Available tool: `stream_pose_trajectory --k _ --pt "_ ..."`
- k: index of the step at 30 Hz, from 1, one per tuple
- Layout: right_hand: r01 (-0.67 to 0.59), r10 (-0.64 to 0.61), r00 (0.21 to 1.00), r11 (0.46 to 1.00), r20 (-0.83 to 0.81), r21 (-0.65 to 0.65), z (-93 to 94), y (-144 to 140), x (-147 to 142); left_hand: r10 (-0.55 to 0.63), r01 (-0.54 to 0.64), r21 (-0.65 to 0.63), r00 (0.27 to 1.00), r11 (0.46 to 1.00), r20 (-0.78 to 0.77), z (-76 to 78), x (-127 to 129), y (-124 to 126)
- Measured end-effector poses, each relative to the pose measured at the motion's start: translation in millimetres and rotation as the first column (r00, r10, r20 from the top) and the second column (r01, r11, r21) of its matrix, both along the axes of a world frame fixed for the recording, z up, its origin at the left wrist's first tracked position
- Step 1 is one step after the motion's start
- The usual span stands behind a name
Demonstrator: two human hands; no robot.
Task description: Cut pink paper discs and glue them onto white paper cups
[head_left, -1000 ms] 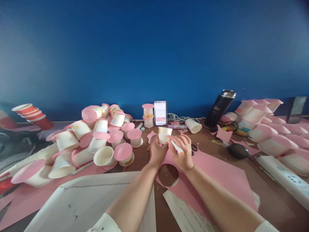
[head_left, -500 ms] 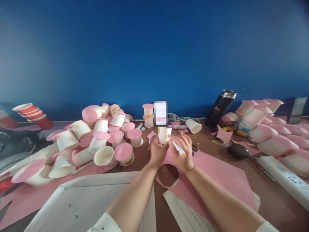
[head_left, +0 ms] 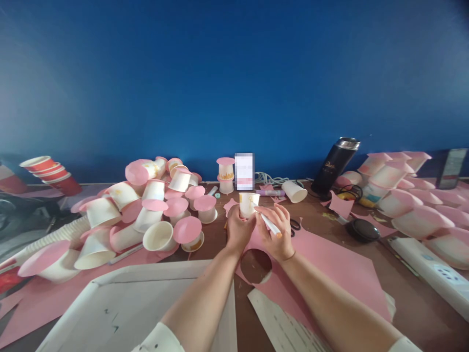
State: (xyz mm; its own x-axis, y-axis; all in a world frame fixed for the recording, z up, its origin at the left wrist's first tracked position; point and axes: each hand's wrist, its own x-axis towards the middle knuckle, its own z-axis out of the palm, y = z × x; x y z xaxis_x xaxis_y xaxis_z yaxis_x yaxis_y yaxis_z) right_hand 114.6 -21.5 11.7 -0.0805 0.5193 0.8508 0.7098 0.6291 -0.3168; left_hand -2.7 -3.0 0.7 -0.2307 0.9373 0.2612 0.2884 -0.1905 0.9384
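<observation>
In the middle of the view, my left hand (head_left: 240,231) is closed round the lower part of a small white paper cup (head_left: 249,203), which stands upright in the grip. Orange-yellow lines mark the cup's side. My right hand (head_left: 276,232) is closed on a white marker (head_left: 270,225) with an orange end. The marker's tip points up at the cup's right side; whether it touches I cannot tell. Under my hands lies a pink paper sheet (head_left: 330,264) with a round hole cut in it. Black scissor handles (head_left: 295,225) show beside my right hand.
At left lies a pile of white cups with pink paper discs (head_left: 186,230). Red cups (head_left: 51,173) lean behind it. A stacked pair of cups (head_left: 225,176) stands near the wall. A black thermos (head_left: 335,164), a black mouse (head_left: 362,230) and a power strip (head_left: 432,274) are at right.
The cup in my left hand has shifted very slightly left, and my right hand has shifted with it. Both grips are the same.
</observation>
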Motion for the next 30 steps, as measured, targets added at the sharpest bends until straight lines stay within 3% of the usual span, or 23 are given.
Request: stream_pose_trajectory --k 30 --pt "0.011 -0.01 0.999 1.0 0.042 -0.019 -0.8 1.6 -0.2 0.016 -0.017 -0.014 0.998 1.0 -0.066 0.6 0.2 -0.7"
